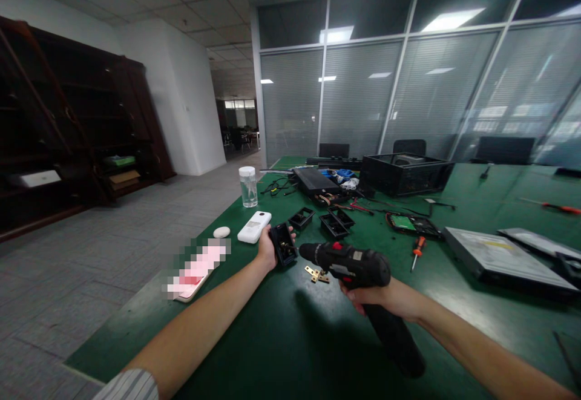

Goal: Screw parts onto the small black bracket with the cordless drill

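Note:
My left hand is closed around a small black plastic box, its open side tilted towards me with brass-coloured bits inside. In my right hand is a black cordless drill with red accents, gripped by the handle. Its chuck points left at the box, with a small gap between them. Several small brass plates lie on the green table below the drill. Just beyond the hands sit more black boxes like the held one, including a single box and an adjoining pair.
To the left are a white power bank, a lidded clear jar, a white oval object and a blurred-out pink item. An orange screwdriver, a flat metal drive and a black computer case occupy the right and back.

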A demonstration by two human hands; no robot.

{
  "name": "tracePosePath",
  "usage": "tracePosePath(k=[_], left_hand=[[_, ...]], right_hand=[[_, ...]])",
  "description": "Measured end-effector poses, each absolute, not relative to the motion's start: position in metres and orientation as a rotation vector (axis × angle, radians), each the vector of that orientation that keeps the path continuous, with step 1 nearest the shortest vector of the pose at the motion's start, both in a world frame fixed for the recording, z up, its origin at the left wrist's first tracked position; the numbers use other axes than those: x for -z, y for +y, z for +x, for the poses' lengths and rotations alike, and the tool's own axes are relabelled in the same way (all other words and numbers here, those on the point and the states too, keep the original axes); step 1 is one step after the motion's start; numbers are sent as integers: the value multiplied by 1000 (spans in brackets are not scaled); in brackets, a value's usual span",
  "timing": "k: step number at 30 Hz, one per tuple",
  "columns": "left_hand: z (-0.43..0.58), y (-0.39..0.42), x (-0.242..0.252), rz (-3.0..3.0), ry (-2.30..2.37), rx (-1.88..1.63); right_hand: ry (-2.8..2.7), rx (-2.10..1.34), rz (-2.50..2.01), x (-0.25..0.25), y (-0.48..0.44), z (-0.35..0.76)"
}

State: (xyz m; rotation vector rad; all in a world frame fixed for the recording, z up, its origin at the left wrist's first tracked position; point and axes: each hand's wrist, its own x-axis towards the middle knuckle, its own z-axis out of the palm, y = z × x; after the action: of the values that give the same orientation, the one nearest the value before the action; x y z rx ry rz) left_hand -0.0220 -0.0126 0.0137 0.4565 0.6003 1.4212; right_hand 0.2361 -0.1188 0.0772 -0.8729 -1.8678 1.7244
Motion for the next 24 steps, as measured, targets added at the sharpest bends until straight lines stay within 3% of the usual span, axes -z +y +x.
tracePosePath(k=[24], left_hand=[[-25,-13,-10,495,574,-1402]], right_hand=[[-1856,-1728,-843,-74,-117,237]])
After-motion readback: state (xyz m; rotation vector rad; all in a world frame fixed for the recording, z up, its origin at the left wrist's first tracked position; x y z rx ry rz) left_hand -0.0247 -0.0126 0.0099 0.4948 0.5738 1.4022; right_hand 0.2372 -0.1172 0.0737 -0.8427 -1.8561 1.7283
